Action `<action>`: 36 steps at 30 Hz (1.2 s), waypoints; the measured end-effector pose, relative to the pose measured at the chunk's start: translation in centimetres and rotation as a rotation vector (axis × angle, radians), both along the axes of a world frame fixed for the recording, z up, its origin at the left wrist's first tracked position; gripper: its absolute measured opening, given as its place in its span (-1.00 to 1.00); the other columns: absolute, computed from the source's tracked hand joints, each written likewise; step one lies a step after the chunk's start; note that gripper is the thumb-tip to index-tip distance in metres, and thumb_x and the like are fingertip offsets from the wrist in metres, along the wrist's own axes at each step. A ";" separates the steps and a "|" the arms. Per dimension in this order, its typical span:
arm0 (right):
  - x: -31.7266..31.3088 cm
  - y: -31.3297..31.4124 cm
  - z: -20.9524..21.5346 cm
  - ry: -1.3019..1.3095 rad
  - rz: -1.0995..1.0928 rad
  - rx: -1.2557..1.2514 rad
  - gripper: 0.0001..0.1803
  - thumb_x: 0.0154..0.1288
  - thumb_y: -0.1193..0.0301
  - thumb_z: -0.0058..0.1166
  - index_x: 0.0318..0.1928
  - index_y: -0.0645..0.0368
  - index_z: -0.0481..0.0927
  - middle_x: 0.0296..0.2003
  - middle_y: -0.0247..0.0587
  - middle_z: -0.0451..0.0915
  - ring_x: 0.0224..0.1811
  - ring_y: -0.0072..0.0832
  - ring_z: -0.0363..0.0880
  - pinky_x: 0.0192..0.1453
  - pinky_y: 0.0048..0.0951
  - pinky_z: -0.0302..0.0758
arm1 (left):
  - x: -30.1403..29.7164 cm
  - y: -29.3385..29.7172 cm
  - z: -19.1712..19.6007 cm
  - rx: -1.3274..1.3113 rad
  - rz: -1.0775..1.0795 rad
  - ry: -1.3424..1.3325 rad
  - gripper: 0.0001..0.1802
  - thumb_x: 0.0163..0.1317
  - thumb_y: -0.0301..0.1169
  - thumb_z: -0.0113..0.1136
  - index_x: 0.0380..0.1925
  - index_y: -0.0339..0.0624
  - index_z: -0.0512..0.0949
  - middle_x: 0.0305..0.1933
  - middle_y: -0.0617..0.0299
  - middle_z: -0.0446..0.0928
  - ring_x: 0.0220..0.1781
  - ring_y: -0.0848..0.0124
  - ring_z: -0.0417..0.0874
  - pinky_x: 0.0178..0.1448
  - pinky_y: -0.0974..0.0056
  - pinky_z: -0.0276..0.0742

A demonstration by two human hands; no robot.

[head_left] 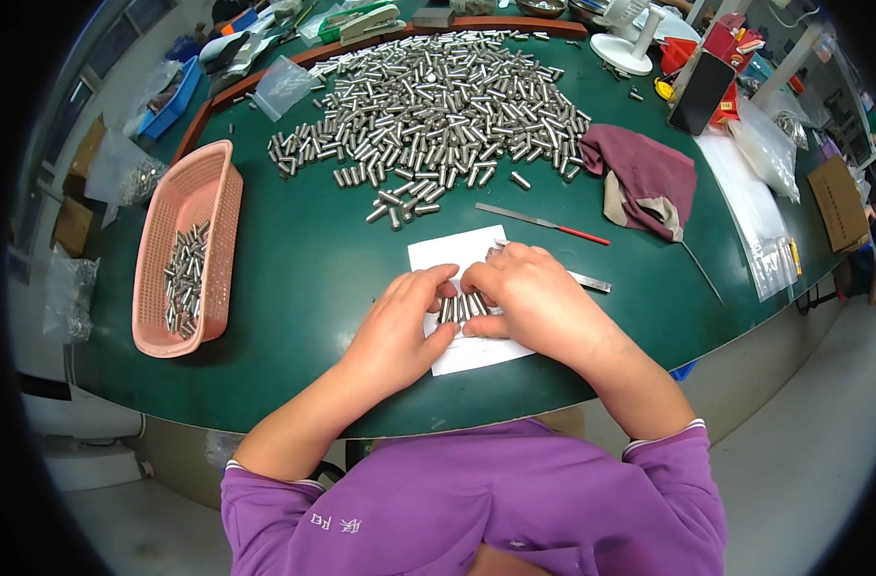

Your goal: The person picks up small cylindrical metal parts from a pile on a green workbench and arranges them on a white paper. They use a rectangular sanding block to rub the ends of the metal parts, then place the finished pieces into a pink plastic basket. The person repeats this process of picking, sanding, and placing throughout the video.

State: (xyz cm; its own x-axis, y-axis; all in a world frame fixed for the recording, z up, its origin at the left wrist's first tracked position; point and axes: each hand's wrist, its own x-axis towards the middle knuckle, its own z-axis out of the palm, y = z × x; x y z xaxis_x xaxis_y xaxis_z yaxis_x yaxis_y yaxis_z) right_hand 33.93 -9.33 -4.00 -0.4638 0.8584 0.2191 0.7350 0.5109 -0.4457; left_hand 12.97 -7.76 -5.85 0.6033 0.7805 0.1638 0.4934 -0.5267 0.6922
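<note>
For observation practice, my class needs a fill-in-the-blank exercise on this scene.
The left hand and right hand touch metal pins on white ____.
The pink basket stands to the hands' ____.
The slim tool has a ____ handle.
The table under the pin heap is coloured ____.
Missing words: paper; left; red; green.

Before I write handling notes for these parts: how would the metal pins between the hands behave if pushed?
The metal pins look cylindrical, so they'd probably roll if pushed sideways. Shiny surfaces suggest they may be slippery. Looking metallic, they're likely stiff and heavy for their size.
</note>
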 end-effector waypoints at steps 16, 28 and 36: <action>-0.2 0.0 0.9 0.138 -0.015 -0.188 -0.64 0.08 0.51 0.22 -0.06 0.10 0.56 -0.38 -0.35 0.64 -0.20 -0.28 0.58 -0.04 -0.24 0.49 | -1.8 0.4 1.8 -0.064 0.106 0.120 -0.24 0.08 -0.57 0.20 0.35 -0.22 0.24 -0.27 0.20 0.54 -0.28 0.33 0.57 -0.10 0.25 0.54; 0.9 0.1 1.5 0.090 0.013 -0.233 -0.59 -0.01 0.43 0.27 -0.07 0.12 0.57 -0.37 -0.31 0.61 -0.18 -0.25 0.56 -0.01 -0.22 0.48 | -1.0 0.1 1.3 -0.078 0.093 0.077 -0.29 0.09 -0.62 0.08 0.34 -0.21 0.26 -0.30 0.20 0.54 -0.31 0.33 0.58 -0.12 0.25 0.55; 1.2 0.0 1.3 0.019 -0.015 -0.203 -0.62 -0.04 0.43 0.29 -0.12 0.14 0.59 -0.42 -0.31 0.61 -0.23 -0.25 0.56 -0.09 -0.23 0.49 | -0.6 -0.3 0.9 -0.073 0.024 -0.015 -0.28 0.08 -0.67 0.03 0.34 -0.20 0.27 -0.29 0.22 0.54 -0.31 0.42 0.55 -0.18 0.35 0.51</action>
State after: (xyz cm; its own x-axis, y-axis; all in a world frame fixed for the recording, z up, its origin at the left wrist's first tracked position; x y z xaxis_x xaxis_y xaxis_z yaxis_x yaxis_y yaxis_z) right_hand 35.12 -9.37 -2.69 -0.4481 0.8926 0.0491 0.7325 0.3981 -0.5523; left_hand 12.40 -8.04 -4.95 0.5825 0.8047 0.1148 0.4945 -0.4630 0.7356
